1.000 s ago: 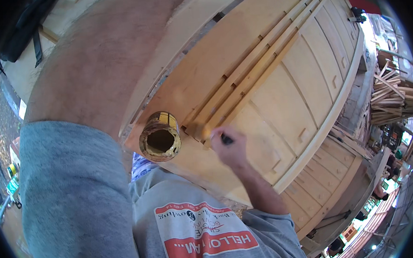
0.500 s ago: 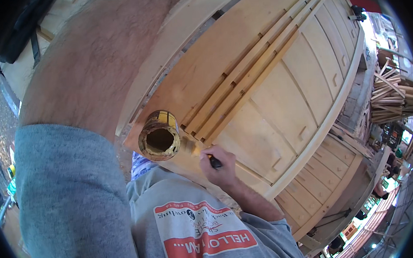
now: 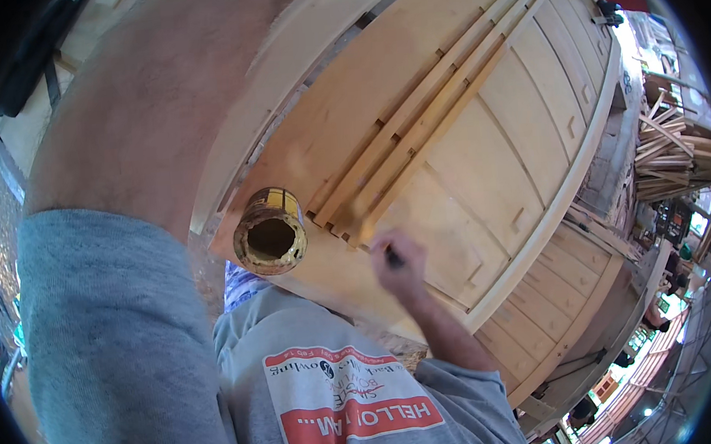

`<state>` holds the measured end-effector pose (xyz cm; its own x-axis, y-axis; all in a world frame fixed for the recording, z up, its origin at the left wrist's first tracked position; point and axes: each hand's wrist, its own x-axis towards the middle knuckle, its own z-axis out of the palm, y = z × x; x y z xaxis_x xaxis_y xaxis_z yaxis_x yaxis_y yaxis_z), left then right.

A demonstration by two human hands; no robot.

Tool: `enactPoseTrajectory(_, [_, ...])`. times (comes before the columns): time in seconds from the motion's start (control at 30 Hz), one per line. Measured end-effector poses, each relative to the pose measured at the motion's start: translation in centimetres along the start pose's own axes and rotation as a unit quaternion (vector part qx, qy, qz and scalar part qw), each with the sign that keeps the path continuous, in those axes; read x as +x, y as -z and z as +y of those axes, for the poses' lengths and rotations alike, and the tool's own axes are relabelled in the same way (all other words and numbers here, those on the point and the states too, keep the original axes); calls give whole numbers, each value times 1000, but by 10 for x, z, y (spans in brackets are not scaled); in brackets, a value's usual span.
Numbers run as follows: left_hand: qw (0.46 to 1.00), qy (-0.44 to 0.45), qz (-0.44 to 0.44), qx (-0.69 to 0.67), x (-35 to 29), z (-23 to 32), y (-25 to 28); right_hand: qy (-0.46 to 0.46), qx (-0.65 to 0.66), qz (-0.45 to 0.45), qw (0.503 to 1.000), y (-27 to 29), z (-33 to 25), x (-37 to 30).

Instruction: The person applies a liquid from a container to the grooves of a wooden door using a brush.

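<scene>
My right hand [image 3: 399,262] is closed round the dark handle of a paintbrush [image 3: 363,226], whose bristle end is smeared by motion. The brush is at the near end of several long notched wooden strips [image 3: 416,141], which run away over a large pale wooden panel [image 3: 461,224]. Just left of the brush, an open round tin [image 3: 271,237] with a yellow-and-dark label sits on the wood, its rim crusted with drips. Up the left side stretches my bare left forearm [image 3: 145,105], very large in the picture. My left hand lies beyond the upper edge, out of sight.
A second slatted wooden panel [image 3: 539,300] lies to the right. Beyond it, a pile of wooden sticks [image 3: 673,150] is heaped at the far right. A dark clamp-like object [image 3: 609,13] sits at the panel's far end. People are partly visible at the right rim.
My right hand has moved up and to the right with the paintbrush, away from the tin and along the strips' near end. The tin shows little change.
</scene>
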<state>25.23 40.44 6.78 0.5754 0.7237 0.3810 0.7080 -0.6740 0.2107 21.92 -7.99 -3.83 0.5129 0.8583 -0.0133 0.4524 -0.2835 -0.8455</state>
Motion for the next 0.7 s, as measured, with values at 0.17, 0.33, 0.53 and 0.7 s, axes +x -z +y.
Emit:
enactPoseTrajectory(0.17, [999,9,-41,22,1,6,11,-112,47,12,992,9,-17,-4])
enactPoseTrajectory(0.33, [998,10,-55,34,2,9,14,-48,-59,204,976,56,6,83])
enactPoseTrajectory(0.53, [998,16,-60,32,2,9,9,-50,-43,91,994,22,17,37])
enactPoseTrajectory(0.7, [999,12,-36,23,2,4,6,-104,0,0,995,-1,-26,-14])
